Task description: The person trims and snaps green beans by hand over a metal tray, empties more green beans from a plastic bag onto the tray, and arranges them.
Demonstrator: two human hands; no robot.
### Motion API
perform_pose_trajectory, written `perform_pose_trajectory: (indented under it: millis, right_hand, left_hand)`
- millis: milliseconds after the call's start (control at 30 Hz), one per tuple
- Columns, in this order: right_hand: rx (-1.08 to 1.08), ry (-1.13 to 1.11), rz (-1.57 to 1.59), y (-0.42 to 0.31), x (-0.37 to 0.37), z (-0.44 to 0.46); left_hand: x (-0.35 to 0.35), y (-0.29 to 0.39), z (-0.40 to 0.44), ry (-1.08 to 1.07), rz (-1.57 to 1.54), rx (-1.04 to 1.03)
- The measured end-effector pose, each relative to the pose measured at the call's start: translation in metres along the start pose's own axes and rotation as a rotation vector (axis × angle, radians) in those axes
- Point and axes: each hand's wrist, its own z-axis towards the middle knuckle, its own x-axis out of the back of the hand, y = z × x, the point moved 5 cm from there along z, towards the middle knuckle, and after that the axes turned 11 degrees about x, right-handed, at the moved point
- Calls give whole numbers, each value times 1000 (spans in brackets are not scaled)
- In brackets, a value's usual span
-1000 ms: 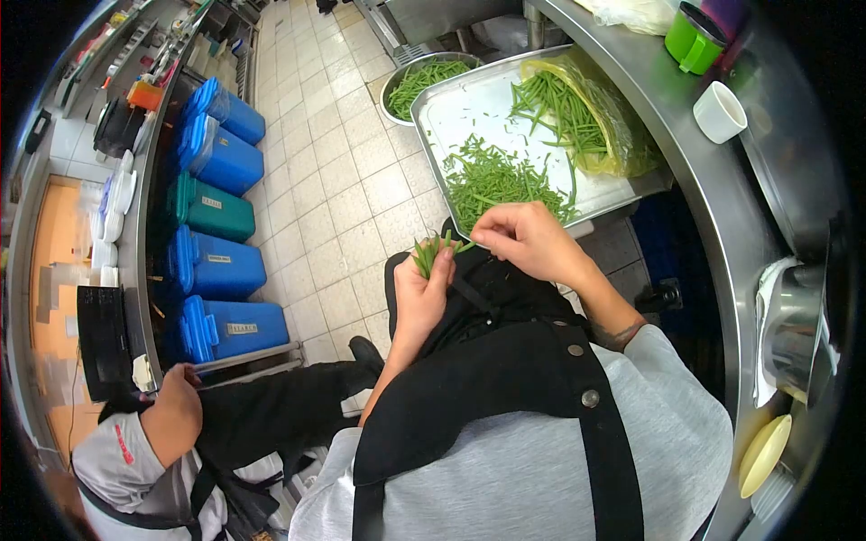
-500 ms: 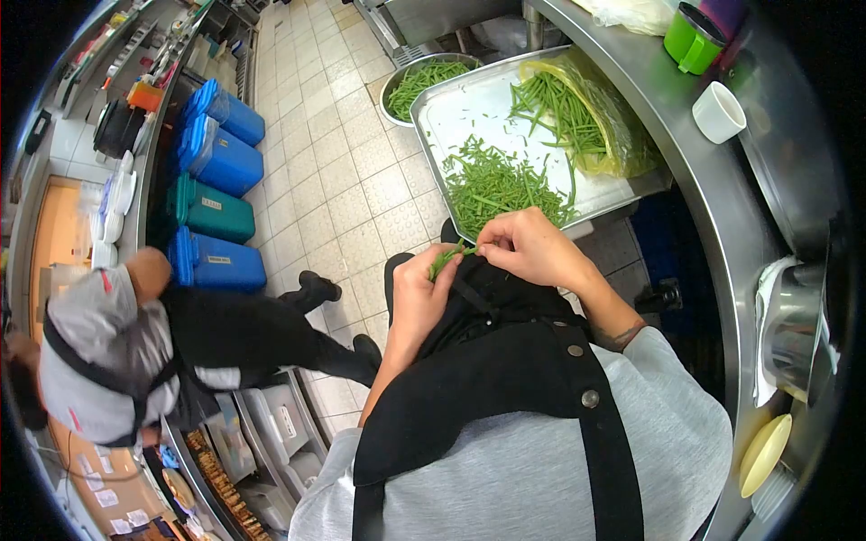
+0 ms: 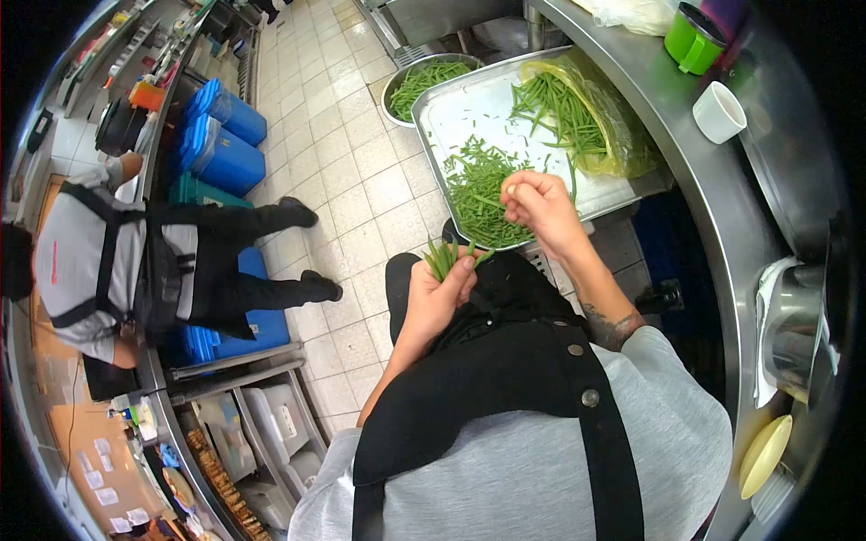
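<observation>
My left hand (image 3: 439, 293) is closed around a small bunch of green beans (image 3: 444, 258), their ends sticking up past the thumb. Over the near edge of the metal tray (image 3: 465, 106), my right hand (image 3: 544, 209) has its fingers curled and pinched; whatever they may hold is too small to make out. Beneath and beside it lies a pile of short cut green bean pieces (image 3: 483, 194). Farther back on the tray, whole green beans (image 3: 564, 113) spill out of a yellow plastic bag (image 3: 622, 149).
Behind the tray sits a metal bowl (image 3: 391, 101) of green beans. A steel counter (image 3: 672, 135) curves along the right with a green cup (image 3: 693, 41) and a white cup (image 3: 719, 113). To the left, a co-worker (image 3: 99, 261) stands near blue bins (image 3: 221, 158).
My right hand has moved away from my left, up and right over the tray. More bean ends show above my left hand. The co-worker has moved farther up along the left counter.
</observation>
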Motion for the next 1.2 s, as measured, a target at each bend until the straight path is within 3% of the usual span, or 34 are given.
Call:
perform_pose_trajectory:
  millis: [100, 200, 333, 367, 467, 500, 600, 700, 900, 1033, 1100, 1200]
  right_hand:
    - [170, -57, -724, -33, 2, 2]
    - [610, -42, -1011, -49, -11, -5]
    - [434, -364, -693, -56, -39, -17]
    - [495, -396, -622, -56, -47, -19]
    - [380, -536, -723, -39, -54, -18]
    - [453, -514, -694, -38, -55, -18]
    - [404, -585, -699, -37, -58, -19]
    - [420, -610, -792, -34, -51, -17]
    - [306, -686, -846, -31, -50, -21]
    - [437, -490, -672, -24, -49, -23]
    - [413, -319, -515, -19, -50, -26]
    - [205, -125, -190, 2, -48, -30]
  left_hand:
    - [-4, -6, 1, -86, -65, 111]
    - [-3, -9, 3, -97, 7, 150]
    - [-5, -8, 0, -110, 89, 209]
    - [-4, -10, 0, -117, 115, 206]
    - [-4, -10, 1, -101, 185, 204]
    - [-3, -9, 0, -85, 207, 202]
    - [3, -9, -1, -89, 260, 186]
    - [2, 0, -8, 37, 248, 200]
    - [4, 13, -7, 87, 783, 21]
    - [3, 21, -11, 191, 847, -80]
    - [5, 23, -12, 254, 796, -107]
    - [4, 18, -10, 238, 614, -86]
